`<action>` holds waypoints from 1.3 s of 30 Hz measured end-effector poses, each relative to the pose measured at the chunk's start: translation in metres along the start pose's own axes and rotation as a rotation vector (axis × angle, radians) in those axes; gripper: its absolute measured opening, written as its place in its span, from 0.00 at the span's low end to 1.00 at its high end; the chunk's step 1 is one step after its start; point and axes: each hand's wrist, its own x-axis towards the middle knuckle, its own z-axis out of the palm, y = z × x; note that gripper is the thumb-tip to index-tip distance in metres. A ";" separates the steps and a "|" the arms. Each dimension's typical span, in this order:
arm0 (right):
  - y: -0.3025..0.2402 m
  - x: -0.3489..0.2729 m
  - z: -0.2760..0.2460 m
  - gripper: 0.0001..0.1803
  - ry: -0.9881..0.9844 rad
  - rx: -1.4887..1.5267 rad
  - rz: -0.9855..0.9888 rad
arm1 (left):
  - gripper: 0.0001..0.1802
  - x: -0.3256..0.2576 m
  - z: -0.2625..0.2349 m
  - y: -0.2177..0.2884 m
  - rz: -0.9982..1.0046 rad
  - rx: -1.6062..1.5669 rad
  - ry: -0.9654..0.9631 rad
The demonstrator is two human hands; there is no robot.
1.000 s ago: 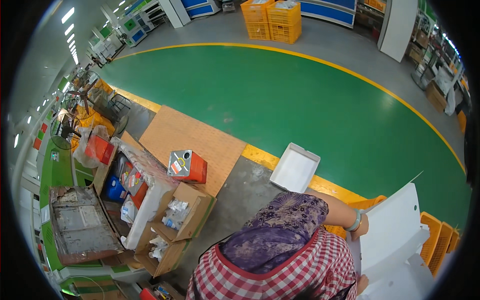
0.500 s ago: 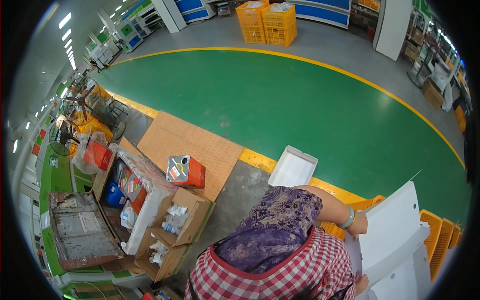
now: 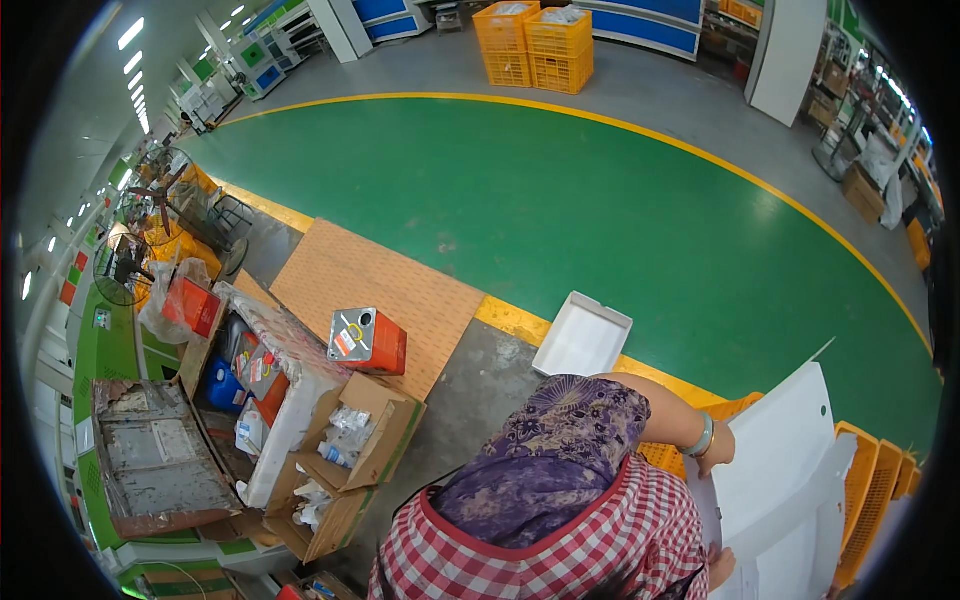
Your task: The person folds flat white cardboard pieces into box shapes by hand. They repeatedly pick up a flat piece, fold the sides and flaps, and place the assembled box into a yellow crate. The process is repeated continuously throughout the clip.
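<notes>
While both hands point(image 3: 716, 450) point(image 3: 718, 568) grip one white panel point(image 3: 790, 470) — two orange crates point(image 3: 545, 42) stand beyond.

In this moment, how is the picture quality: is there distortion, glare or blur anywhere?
Head view: strong fisheye bending, so the yellow floor line curves and a black rim frames the picture; ceiling lights at upper left are blown out to white; the green floor is evenly lit with soft sheen; the white panel is bright yet sharp; no clear motion blur.

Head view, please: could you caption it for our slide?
Right hand grips large white plastic panel beside orange plastic crates.
</notes>
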 end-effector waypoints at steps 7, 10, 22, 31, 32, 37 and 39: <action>0.000 -0.003 0.000 0.20 -0.004 -0.005 0.014 | 0.24 0.005 -0.008 0.004 -0.006 0.059 -0.225; -0.001 -0.006 0.000 0.19 -0.005 -0.009 0.022 | 0.23 0.011 -0.003 0.004 0.003 0.069 -0.283; -0.010 -0.002 0.000 0.16 -0.009 -0.012 0.031 | 0.20 0.009 0.003 0.001 0.007 0.009 0.039; -0.010 0.000 0.002 0.13 -0.020 -0.011 0.037 | 0.16 0.008 0.014 0.007 0.148 0.255 0.030; -0.011 0.000 0.002 0.13 -0.026 -0.007 0.040 | 0.16 0.006 0.015 0.008 0.148 0.269 0.034; -0.010 0.005 0.004 0.12 -0.022 -0.008 0.032 | 0.15 0.010 0.029 -0.007 0.139 0.349 0.115; -0.009 0.006 0.005 0.11 -0.022 -0.007 0.031 | 0.14 0.008 0.030 -0.017 0.199 0.346 0.197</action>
